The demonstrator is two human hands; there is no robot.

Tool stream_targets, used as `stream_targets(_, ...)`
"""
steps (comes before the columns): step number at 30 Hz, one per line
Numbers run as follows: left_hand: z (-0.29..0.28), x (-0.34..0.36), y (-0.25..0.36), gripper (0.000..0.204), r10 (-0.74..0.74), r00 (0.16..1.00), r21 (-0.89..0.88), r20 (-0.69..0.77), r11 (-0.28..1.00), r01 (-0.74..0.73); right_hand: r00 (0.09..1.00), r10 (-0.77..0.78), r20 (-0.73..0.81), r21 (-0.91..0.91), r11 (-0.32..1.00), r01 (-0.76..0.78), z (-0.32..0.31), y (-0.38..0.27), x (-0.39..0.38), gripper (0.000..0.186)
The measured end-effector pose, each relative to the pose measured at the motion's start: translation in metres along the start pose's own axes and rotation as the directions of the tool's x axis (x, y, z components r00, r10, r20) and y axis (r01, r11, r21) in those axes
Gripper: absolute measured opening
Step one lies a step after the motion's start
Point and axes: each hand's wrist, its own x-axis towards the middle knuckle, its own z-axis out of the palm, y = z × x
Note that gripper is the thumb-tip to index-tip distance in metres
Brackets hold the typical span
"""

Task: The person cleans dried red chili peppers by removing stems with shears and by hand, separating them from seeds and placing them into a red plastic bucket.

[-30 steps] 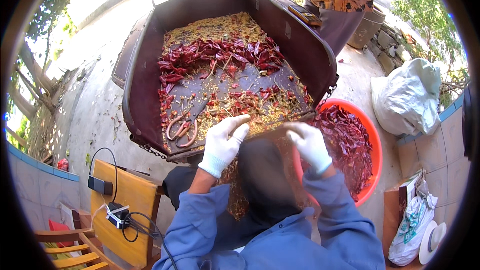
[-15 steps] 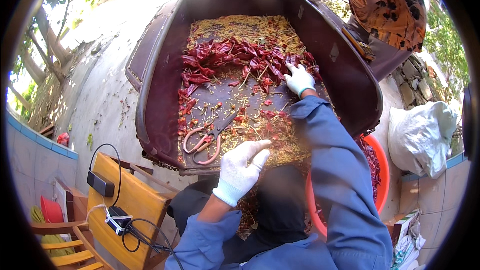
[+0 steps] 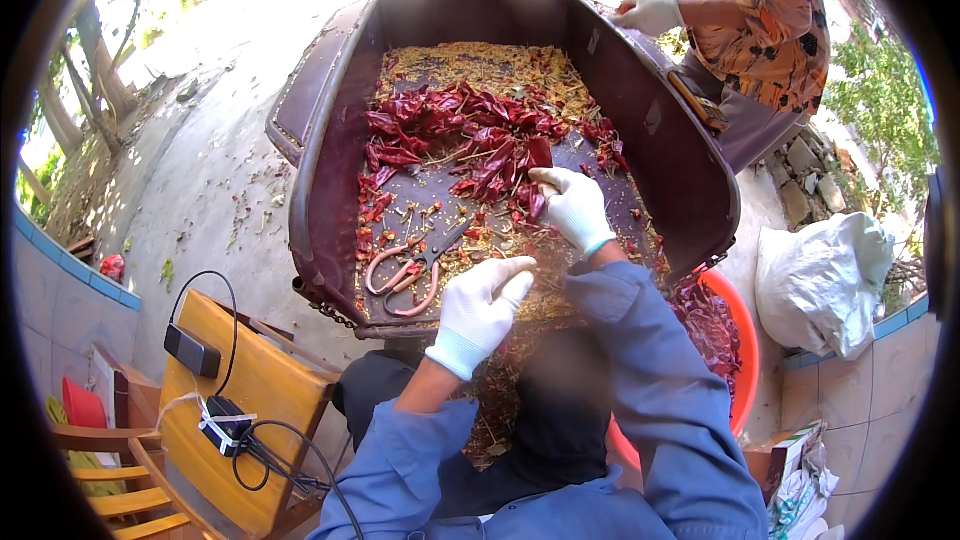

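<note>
Dried red chili peppers (image 3: pixel 450 120) lie in a heap across the dark red cart bed (image 3: pixel 660 145), with yellow seeds (image 3: pixel 440 60) scattered around them. My right hand (image 3: pixel 578 208), in a white glove, is at the heap's near right edge, its fingers closed on a dried red chili pepper (image 3: pixel 540 153). Nearer to me, my left hand (image 3: pixel 478 310), also gloved, is over the cart's near edge with thumb and fingertips pinched together. Whatever may be between those fingertips is too small to make out. Pink-handled scissors (image 3: pixel 418 270) rest on the bed left of it.
An orange-red basin (image 3: pixel 745 360) of dried chilies stands by my right forearm. Beyond it is a white sack (image 3: pixel 825 280). Another person's gloved hand (image 3: pixel 650 15) is at the cart's far right rim. A wooden chair (image 3: pixel 225 380) with black adapters and cables stands at left.
My right hand has drawn back toward me and left from the heap, now with a chili in its fingers. The left hand stays pinched in nearly the same place. The view has shifted slightly.
</note>
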Motion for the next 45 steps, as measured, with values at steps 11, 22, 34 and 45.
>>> stream_targets(11,-0.036,0.013,0.000,0.039,-0.120,0.991,-0.477,-0.066,0.876,0.074,0.896,0.070,0.438,0.728,0.557,-0.400,-0.028,-0.096,-0.088,0.017)
stream_targets(22,-0.033,0.007,-0.011,0.028,-0.188,0.966,-0.329,-0.179,0.936,0.121,0.868,0.048,0.494,0.699,0.571,-0.430,-0.020,-0.076,-0.091,0.011)
stream_targets(34,-0.057,0.008,-0.011,0.026,-0.231,0.973,0.037,-0.020,0.972,0.231,0.915,0.123,0.384,0.768,0.509,-0.390,-0.038,-0.038,-0.108,0.016)
stream_targets(45,-0.024,0.029,0.008,0.031,-0.164,0.974,-0.370,0.158,0.905,0.212,0.851,-0.106,0.514,0.730,0.575,-0.369,-0.037,-0.055,-0.092,0.017)
